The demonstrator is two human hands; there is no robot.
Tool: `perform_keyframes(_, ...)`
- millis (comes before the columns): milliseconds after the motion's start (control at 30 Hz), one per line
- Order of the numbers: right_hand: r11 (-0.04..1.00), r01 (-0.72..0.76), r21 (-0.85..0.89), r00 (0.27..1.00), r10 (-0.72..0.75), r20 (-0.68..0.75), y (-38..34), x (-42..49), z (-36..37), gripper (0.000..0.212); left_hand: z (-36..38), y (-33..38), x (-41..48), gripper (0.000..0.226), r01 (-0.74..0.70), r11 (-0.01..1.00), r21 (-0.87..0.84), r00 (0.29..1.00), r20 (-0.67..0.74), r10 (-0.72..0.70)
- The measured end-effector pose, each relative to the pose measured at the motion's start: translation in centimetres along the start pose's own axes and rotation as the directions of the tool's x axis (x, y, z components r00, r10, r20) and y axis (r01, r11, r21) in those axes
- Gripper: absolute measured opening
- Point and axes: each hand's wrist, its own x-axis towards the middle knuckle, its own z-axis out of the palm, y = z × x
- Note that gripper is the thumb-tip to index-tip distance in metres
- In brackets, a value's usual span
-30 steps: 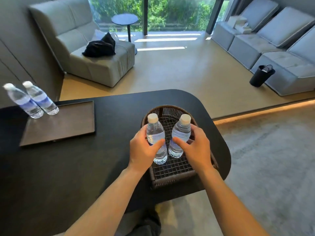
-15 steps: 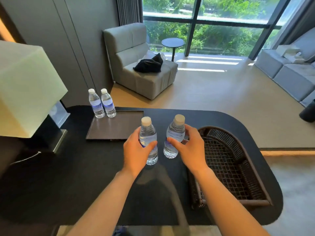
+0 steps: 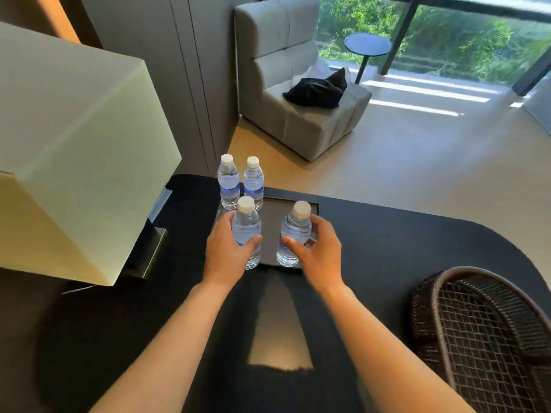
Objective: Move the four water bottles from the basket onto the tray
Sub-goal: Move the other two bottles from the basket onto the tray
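My left hand (image 3: 225, 251) grips a clear water bottle (image 3: 247, 226) with a white cap. My right hand (image 3: 320, 253) grips a second bottle (image 3: 295, 229), tilted slightly. Both bottles sit at the near edge of the dark flat tray (image 3: 272, 222); whether their bases touch it I cannot tell. Two more bottles, one on the left (image 3: 228, 181) and one on the right (image 3: 253, 181), stand upright side by side at the tray's far left corner. The dark woven basket (image 3: 447, 293) with a wire-mesh floor lies at the lower right, and no bottles show in it.
The black table (image 3: 387, 248) has a rounded right end. A large pale lampshade (image 3: 74, 144) stands at the left, its metal base close to the tray. Beyond the table are a grey armchair (image 3: 298, 114), a small round side table (image 3: 367, 44) and windows.
Both hands lifted the two bottles out of the basket and carried them left over the table to the tray. The view swung left, so the basket now lies at the lower right.
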Motion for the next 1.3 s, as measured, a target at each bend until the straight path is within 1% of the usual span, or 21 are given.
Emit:
perform_keyframes(100, 1.0, 0.001, -0.013, 1.0, -0.001, 0.006, 0.4, 2.9, 4.0, 0.063, -0.6, -2.2, 3.7, 0.062, 0.022, 1.0, 0.011, 1.0, -0.011, -0.022)
perform_keyframes(267, 0.999, 0.005, -0.034, 1.0, -0.005, -0.001, 1.3, 6.8, 9.3, 0.06, -0.6, -5.1, 8.2, 0.062, 0.072, 0.997, -0.022, 0.997, -0.031, -0.073)
perform_keyframes(533, 0.998, -0.026, -0.057, 0.999, 0.028, 0.02, 3.1, 10.4, 14.7, 0.058, 0.4, -8.3, 12.2, 0.062, 0.087, 0.993, -0.08, 0.995, -0.043, -0.09)
perform_keyframes(900, 0.997, -0.044, -0.059, 0.999, 0.042, -0.031, 4.6, 12.2, 16.8, 0.061, 1.1, -10.9, 14.4, 0.07, 0.057, 0.997, -0.045, 0.998, 0.012, -0.056)
perform_keyframes(1067, 0.998, -0.033, -0.057, 0.999, 0.032, -0.028, 4.6, 12.3, 17.1, 0.062, 1.6, -10.9, 14.8, 0.069, 0.024, 0.999, -0.048, 1.0, 0.015, -0.023)
perform_keyframes(1300, 0.997, -0.046, -0.067, 0.999, 0.047, 0.008, 4.2, 12.5, 16.8, 0.063, 1.9, -10.9, 14.9, 0.072, 0.029, 0.997, -0.076, 0.999, 0.016, -0.028)
